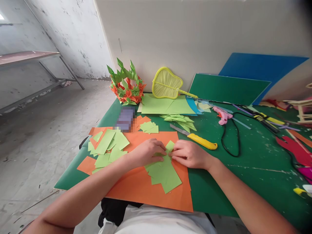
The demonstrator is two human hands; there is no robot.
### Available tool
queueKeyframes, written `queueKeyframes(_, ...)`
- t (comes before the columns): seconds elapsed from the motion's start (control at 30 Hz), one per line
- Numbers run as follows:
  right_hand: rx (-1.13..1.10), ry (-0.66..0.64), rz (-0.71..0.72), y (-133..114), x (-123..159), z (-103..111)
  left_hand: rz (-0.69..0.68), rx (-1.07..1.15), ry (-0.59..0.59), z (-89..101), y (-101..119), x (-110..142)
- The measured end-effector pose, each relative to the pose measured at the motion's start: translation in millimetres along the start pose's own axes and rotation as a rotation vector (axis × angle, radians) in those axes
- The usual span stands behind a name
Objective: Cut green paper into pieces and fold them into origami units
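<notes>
My left hand (147,151) and my right hand (188,153) meet over a small light-green paper piece (170,147), both pinching and pressing it against a large orange sheet (143,187). Under and below my hands lies a loose pile of light-green paper rectangles (165,174). More green rectangles (109,146) are scattered to the left on orange paper. A yellow utility knife (198,140) lies just beyond my right hand, blade extended to the left.
On the green table (243,169) stand an orange-and-green origami wreath (126,86), a yellow plastic fan (167,84), green sheets (163,105), folded green pieces (181,121), a pink glue gun (221,116) with black cord, and green and blue boards (229,87) against the wall.
</notes>
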State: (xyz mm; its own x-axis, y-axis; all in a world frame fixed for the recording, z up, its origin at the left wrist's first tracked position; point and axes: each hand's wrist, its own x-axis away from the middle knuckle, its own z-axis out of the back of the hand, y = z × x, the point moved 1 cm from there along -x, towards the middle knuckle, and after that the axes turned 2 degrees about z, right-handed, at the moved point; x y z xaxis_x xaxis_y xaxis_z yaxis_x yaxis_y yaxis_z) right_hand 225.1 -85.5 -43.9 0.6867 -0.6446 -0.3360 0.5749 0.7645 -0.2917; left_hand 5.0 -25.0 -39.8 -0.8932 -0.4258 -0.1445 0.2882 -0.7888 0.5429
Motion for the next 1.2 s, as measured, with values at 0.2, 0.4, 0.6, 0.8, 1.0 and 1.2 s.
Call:
queueKeyframes(0.2, 0.085, 0.039, -0.195, 19, 12, 14, 0.021, -0.012, -0.008, 0.8, 3, 2)
queueKeyframes(0.4, 0.075, 0.176, -0.186, 16, 8, 9, 0.011, 0.03, 0.037, -3.5, -2, 6)
queueKeyframes(0.6, -0.103, 0.204, -0.076, -7, -7, 1, 0.115, 0.063, 0.187, -1.5, 0, 4)
queueKeyframes(0.8, -0.113, 0.013, -0.003, -15, -13, -13, 0.159, 0.021, 0.318, 3.5, 2, 3)
queueKeyframes(1.0, -0.118, 0.18, 0.075, -15, -10, -13, 0.185, 0.055, 0.254, 4.4, 4, 5)
queueKeyframes(1.2, -0.063, 0.218, 0.026, -15, -9, -12, 0.26, 0.228, 0.136, 0.8, 7, 6)
